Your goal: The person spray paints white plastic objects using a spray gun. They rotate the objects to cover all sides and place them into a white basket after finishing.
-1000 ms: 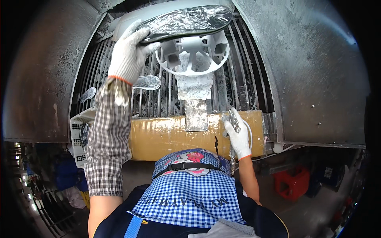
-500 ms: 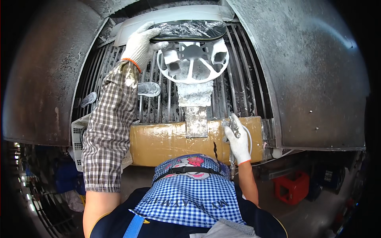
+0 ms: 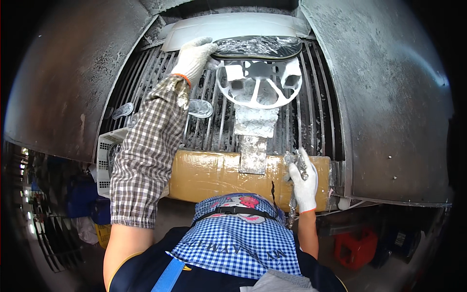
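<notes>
At the far middle, my white-gloved left hand (image 3: 194, 59) grips the left end of a long oval panel (image 3: 260, 47), dark and wrapped in shiny clear film. The panel rests at the far side of a white, spoked wheel-like stand (image 3: 254, 93). Below the stand is a post (image 3: 255, 124) crusted in white, with a speckled metal plate (image 3: 252, 156) nearer me. Low on the right, my gloved right hand (image 3: 305, 189) is closed around a metal spray gun (image 3: 302, 169), partly hidden by the fingers. The gun is over a brown tape-covered block (image 3: 209, 176).
Dusty metal bars (image 3: 318, 92) lie under the stand, between tall walls at left (image 3: 63, 92) and right (image 3: 389, 107). Small oval pieces (image 3: 200, 108) lie left of the post. A white basket (image 3: 103, 163) stands beside my left sleeve; a red crate (image 3: 355, 249) is low right.
The whole view has shifted, so the scene sits further right. My left hand stays at the panel's left end, its fingers closer together. My right hand still holds the spray gun.
</notes>
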Demonstrator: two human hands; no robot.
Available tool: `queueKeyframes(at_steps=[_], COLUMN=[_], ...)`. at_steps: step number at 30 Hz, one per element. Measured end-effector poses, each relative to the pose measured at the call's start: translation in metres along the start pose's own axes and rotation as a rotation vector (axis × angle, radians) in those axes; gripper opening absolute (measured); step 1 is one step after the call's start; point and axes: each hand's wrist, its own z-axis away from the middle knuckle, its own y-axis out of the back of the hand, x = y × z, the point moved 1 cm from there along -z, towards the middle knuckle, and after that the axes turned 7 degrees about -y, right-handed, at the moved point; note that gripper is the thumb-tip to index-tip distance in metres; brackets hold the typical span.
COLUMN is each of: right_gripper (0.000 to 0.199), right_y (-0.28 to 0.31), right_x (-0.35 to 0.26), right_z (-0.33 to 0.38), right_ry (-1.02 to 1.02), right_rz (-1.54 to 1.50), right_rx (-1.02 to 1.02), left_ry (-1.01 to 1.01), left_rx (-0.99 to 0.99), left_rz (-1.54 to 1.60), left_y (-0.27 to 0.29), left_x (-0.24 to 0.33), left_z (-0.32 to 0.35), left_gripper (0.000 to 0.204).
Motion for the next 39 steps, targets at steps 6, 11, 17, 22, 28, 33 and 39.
queueKeyframes(at_steps=[6,11,17,22,28,33,39], right_gripper=[0.061,0.061,0.060,0.056,0.056,0.054,0.053], right_y=[0.003,-0.019,-0.046,-0.071,-0.073,-0.063,-0.051], right_x=[-0.034,-0.112,-0.174,-0.201,-0.198,-0.188,-0.177], right_z=[-0.007,-0.008,-0.025,-0.030,-0.045,-0.054,-0.063], right_ry=[0.170,0.283,0.444,0.534,0.604,0.546,0.557], right_rz=[-0.056,-0.342,-0.361,-0.327,-0.287,-0.291,-0.356], right_rx=[0.052,-0.101,-0.300,-0.293,-0.208,-0.148,-0.095], left_ry=[-0.046,0.069,0.358,0.373,0.407,0.397,0.376], left_rx=[0.305,0.342,0.274,0.093,0.056,0.028,0.032], left_rz=[0.172,0.285,0.528,0.667,0.644,0.719,0.832], left_y=[0.006,-0.017,-0.079,-0.105,-0.104,-0.107,-0.110], left_x=[-0.022,-0.074,-0.109,-0.101,-0.094,-0.091,-0.097], left_z=[0.038,0.111,0.172,0.181,0.180,0.175,0.173], left_gripper=[0.048,0.057,0.050,0.038,0.040,0.046,0.048])
